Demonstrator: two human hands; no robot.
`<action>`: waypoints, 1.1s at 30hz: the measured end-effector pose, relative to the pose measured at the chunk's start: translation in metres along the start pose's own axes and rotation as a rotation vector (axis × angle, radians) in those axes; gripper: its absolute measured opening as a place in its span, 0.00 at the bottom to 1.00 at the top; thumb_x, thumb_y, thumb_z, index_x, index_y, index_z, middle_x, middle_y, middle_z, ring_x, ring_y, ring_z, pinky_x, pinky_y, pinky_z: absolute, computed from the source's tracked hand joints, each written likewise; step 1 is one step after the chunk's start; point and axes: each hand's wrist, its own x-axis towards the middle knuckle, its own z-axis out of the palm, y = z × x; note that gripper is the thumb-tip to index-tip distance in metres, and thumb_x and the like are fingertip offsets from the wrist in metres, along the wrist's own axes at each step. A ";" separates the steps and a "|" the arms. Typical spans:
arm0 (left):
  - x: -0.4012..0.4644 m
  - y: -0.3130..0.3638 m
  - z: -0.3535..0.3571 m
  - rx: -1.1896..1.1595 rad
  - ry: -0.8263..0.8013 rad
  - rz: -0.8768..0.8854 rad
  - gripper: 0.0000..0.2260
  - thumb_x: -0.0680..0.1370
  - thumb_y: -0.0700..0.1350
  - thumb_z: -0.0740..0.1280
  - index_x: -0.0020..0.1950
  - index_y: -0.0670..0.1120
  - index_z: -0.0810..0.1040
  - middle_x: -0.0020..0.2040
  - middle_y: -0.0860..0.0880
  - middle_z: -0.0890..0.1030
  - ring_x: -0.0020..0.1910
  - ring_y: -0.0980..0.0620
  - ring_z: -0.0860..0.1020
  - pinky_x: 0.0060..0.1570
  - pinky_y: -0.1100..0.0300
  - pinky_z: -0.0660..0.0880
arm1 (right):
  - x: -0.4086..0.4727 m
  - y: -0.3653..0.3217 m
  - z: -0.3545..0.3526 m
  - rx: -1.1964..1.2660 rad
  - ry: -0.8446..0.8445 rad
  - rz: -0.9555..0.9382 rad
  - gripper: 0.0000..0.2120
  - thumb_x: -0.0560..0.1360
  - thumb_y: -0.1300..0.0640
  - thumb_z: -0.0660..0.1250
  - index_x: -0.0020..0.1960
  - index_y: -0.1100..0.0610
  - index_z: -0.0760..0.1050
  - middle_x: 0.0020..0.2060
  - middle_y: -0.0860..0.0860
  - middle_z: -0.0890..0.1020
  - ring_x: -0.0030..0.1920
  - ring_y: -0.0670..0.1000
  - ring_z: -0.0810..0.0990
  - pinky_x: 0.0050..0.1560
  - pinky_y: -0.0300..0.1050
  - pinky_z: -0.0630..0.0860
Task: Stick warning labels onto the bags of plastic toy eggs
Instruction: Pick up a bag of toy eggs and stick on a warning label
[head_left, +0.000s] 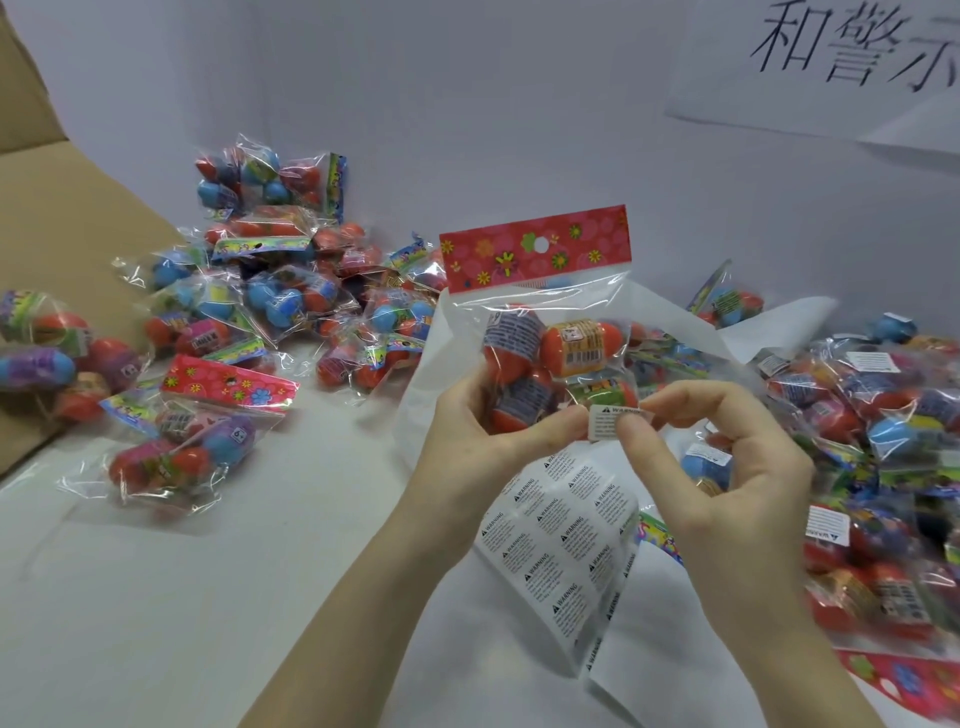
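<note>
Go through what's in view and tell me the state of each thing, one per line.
Held bag of toy eggs: upright, off the table, sealed, red header card on top.
Left hand: grips the bag's lower part.
Right hand: pinches a warning label.
Warning label: peeled off, at the bag's lower front.
Label sheet: curled, many labels left.
Left pile of bags: no labels visible.
Right pile of bags: several labelled.

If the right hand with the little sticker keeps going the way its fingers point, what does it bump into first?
Most likely the held bag of eggs. The right hand pinches a warning label right at the bag's lower edge, beside the left hand's thumb; the exact depth is unclear.
</note>
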 end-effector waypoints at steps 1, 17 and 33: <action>0.000 0.000 0.000 0.000 0.002 -0.009 0.19 0.62 0.42 0.74 0.52 0.43 0.79 0.45 0.45 0.85 0.44 0.49 0.82 0.44 0.61 0.79 | 0.000 0.000 0.000 -0.001 0.001 -0.004 0.03 0.65 0.45 0.65 0.37 0.42 0.73 0.38 0.40 0.79 0.42 0.44 0.74 0.45 0.28 0.66; -0.004 0.004 0.008 0.035 0.087 0.107 0.15 0.59 0.41 0.75 0.44 0.48 0.79 0.37 0.52 0.84 0.38 0.56 0.82 0.38 0.66 0.77 | 0.002 -0.005 0.001 -0.053 0.043 0.130 0.16 0.61 0.41 0.76 0.43 0.43 0.74 0.43 0.42 0.78 0.42 0.45 0.78 0.44 0.35 0.71; 0.000 0.000 0.002 -0.003 0.012 -0.011 0.17 0.54 0.33 0.78 0.38 0.45 0.82 0.35 0.48 0.84 0.33 0.54 0.82 0.32 0.65 0.76 | 0.016 0.011 -0.011 0.590 -0.402 0.577 0.25 0.50 0.44 0.79 0.43 0.56 0.84 0.37 0.56 0.85 0.38 0.53 0.85 0.31 0.38 0.78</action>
